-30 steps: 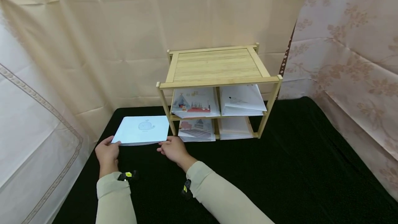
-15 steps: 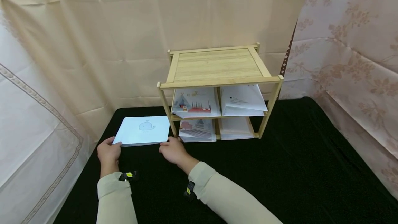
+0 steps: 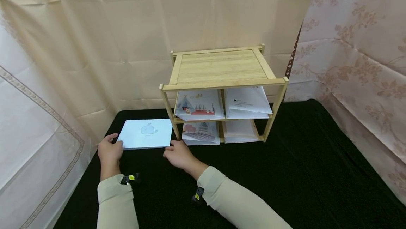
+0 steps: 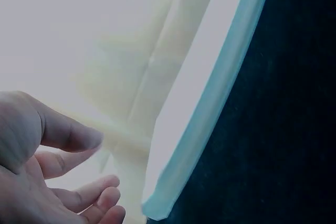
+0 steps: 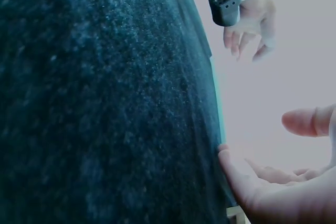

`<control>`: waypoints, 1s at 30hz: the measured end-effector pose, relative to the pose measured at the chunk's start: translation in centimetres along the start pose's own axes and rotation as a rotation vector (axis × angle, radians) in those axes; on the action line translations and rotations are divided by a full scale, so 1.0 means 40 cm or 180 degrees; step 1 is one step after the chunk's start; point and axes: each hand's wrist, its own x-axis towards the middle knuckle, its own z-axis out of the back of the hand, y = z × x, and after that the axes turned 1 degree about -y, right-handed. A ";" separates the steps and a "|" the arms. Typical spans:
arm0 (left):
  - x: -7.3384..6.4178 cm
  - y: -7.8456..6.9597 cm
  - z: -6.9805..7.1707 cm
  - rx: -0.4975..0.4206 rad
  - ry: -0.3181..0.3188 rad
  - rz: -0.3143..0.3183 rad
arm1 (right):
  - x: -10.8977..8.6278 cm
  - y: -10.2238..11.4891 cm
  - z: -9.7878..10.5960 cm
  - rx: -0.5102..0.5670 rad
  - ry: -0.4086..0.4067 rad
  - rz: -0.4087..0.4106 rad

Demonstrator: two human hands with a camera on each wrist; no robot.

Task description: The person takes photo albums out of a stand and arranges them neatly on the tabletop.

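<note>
A thin white book [image 3: 144, 137] with a small whale drawing on its cover lies flat on the black cloth, left of the wooden rack. My left hand [image 3: 109, 153] is beside its front left corner. In the left wrist view that hand [image 4: 47, 166] has loosely bent fingers and a gap between them and the book's edge [image 4: 210, 98]. My right hand [image 3: 180, 155] is at the front right corner, near the rack's front left leg. In the right wrist view, one fingertip of this hand [image 5: 289, 182] meets the edge of the book, and the thumb stands apart.
A two-level wooden rack [image 3: 219, 66] stands at the back middle. Picture books [image 3: 200, 105] fill its left compartments and white booklets [image 3: 247, 103] its right ones. Beige curtain [image 3: 127, 45] hangs behind, and a floral curtain [image 3: 355, 63] closes the right side.
The front edge of the book has settled onto the cloth. My left hand has let go of the corner and spread its fingers; my right hand has shifted slightly right and its grip has loosened.
</note>
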 end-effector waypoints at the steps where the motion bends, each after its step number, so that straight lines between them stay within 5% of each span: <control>1: -0.002 -0.006 0.000 -0.0002 0.0001 -0.0020 | -0.005 0.001 0.004 0.0007 0.0028 0.0026; 19: -0.068 -0.116 0.008 -0.0165 -0.0069 -0.0474 | -0.108 0.044 0.123 -0.0025 0.0373 0.0642; 30: -0.209 -0.245 -0.020 -0.0355 -0.0449 -0.1701 | -0.176 0.086 0.194 -0.0144 0.0327 0.0969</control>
